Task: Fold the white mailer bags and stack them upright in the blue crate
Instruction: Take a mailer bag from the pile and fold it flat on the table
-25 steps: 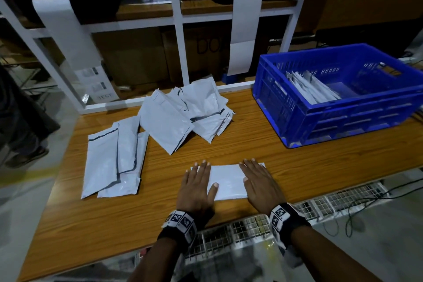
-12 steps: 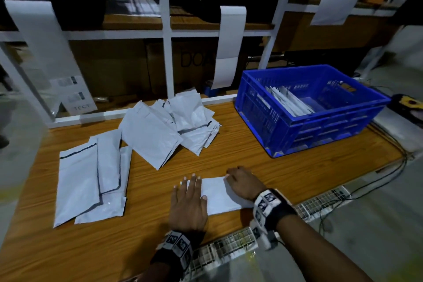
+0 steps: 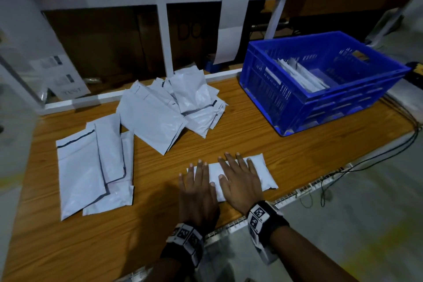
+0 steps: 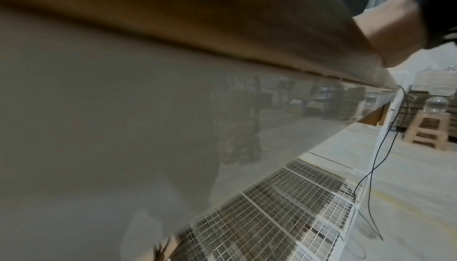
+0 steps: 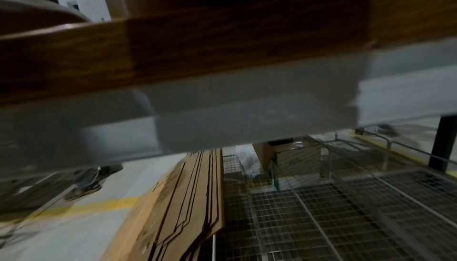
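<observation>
Several folded bags (image 3: 302,75) are already stood in the blue crate (image 3: 320,107). One mailer bag (image 3: 263,171) is pressed flat on the table (image 3: 251,135) under the left hand (image 3: 196,192) and right hand (image 3: 240,183), fingers spread straight; many unfolded bags (image 3: 151,119) are left.

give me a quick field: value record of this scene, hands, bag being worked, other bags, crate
left hand: left hand flat, fingers straight, pressing the left end of the folded mailer bag
right hand: right hand flat, fingers spread, pressing the bag's middle
bag being worked: folded, lying flat near the front edge of the wooden table
unfolded bags: loose pile at the back of the table; flat overlapping group at the left
blue crate: back right on the table, folded bags leaning on edge inside
</observation>
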Demonstrator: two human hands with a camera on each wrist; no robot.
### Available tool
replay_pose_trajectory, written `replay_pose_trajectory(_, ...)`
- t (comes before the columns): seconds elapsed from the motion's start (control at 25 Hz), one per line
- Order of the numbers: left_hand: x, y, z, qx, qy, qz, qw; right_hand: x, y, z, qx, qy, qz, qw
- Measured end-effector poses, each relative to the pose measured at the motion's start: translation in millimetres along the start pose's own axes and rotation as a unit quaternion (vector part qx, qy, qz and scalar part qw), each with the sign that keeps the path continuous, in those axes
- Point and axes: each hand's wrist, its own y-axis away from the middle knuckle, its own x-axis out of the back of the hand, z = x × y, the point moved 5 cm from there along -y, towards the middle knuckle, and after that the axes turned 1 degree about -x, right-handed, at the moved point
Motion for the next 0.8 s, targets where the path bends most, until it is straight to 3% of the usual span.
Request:
replay_pose_trajectory(0.28, -9.5, 2.4, -1.8, -0.003, -0.026, -0.024, 0.999, -5.7, -4.2, 1.4, -0.031, 0.021, 0.015, 0.999)
replay_pose_trajectory(0.6, 0.1, 3.7, 1.7, 0.0, 0.019, 0.006, 1.0, -2.8, -0.2, 1.1, -0.055, -0.002, 0.012, 0.998)
replay_pose_trajectory(0.72, -0.3, 2.8, -0.5, 0.023, 0.033, -0.017, 0.999, 10.0, 9.4, 19.7, -0.148, -0.059, 0.082, 0.984)
replay_pose_trajectory(0.8, 3.0, 1.4, 0.1, 0.027, 0.036, -0.02, 0.999, 10.0, 16.4, 34.2, -0.189, -0.094, 0.092, 0.973)
